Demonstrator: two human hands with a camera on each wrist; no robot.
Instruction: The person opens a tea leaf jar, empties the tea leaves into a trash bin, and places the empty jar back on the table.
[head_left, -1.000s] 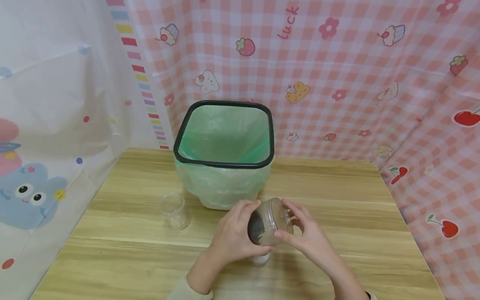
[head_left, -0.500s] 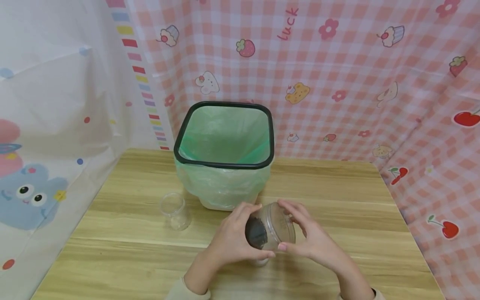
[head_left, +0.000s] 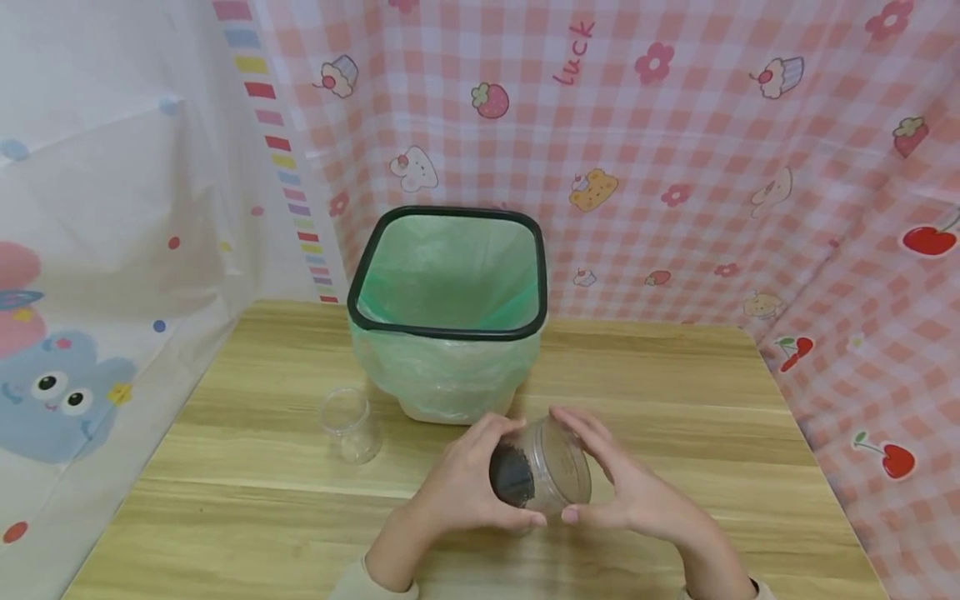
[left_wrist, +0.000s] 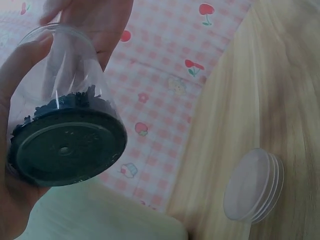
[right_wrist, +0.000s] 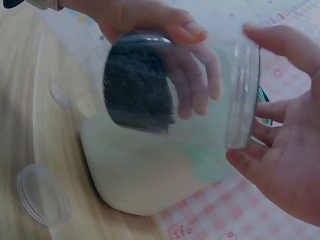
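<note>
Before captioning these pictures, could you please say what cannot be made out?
Loose lid: mostly hidden by left hand and held jar, head view.
Bin: cut off by bottom edge, left wrist view.
Dark contents: too blurred to identify, right wrist view.

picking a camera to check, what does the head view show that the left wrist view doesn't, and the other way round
Only the head view: the black bin rim, the small clear jar and the blue cartoon figure.

Only the left wrist view, plainly: the round clear lid, which is hard to make out in the head view.

Both: left hand and right hand holding the tilted jar of dark material, plus table, pink checked cloth and part of the bin.
</note>
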